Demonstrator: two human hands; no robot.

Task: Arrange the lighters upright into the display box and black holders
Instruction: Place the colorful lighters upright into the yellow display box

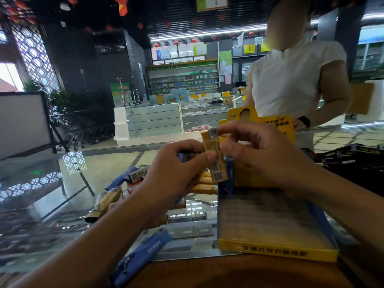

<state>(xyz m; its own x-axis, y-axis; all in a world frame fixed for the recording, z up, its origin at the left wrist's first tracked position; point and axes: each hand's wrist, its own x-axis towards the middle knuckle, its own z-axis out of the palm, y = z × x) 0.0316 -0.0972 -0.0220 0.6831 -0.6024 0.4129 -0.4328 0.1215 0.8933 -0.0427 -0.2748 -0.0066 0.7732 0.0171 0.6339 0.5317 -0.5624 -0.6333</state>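
Note:
An upright yellow lighter (216, 161) is held above the glass counter between both hands. My left hand (176, 169) pinches its body with the thumb and also grips a bunch of yellow and blue lighters (204, 185). My right hand (259, 150) pinches the lighter's metal top. The yellow and blue display box (276, 251) lies just below and right, its tray bare of lighters, its yellow back card (280, 125) behind my right hand. Black holders (351, 156) sit at the far right.
Loose lighters lie on the glass counter (87, 183): yellow ones (104, 204) at left, blue ones (143, 252) near the front edge and further back (122, 177). A person in a white top (291, 84) stands across the counter. A screen (22, 123) stands at left.

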